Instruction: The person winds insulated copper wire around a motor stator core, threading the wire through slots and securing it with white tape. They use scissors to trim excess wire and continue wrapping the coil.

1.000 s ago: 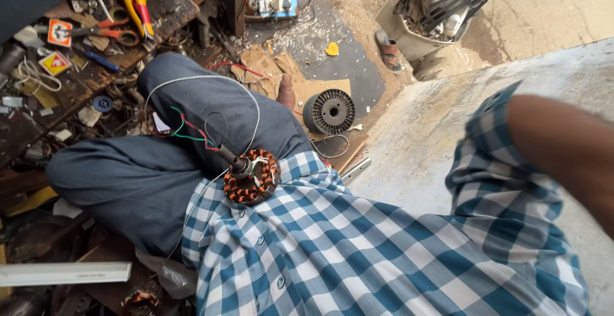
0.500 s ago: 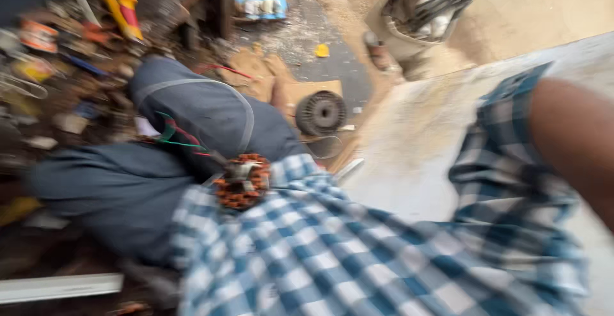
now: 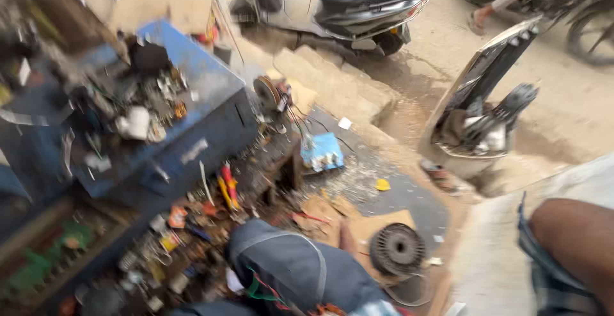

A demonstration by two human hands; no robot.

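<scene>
Down at the bottom edge, over the grey-trousered lap, a sliver of copper-wound stator (image 3: 329, 309) peeks in. Both hands are out of view, so I cannot tell their grip. Left of the bare forearm (image 3: 569, 252) lies a black ribbed motor cover (image 3: 396, 249) on cardboard (image 3: 368, 226). Looks like a pause; resuming calls for eyes back down.

Daylit outdoor workshop: dusty concrete floor (image 3: 409, 201), rough stone steps (image 3: 339, 86), cluttered blue metal cabinet (image 3: 192, 118) at left, parked scooter (image 3: 358, 2) on sandy street beyond.
</scene>
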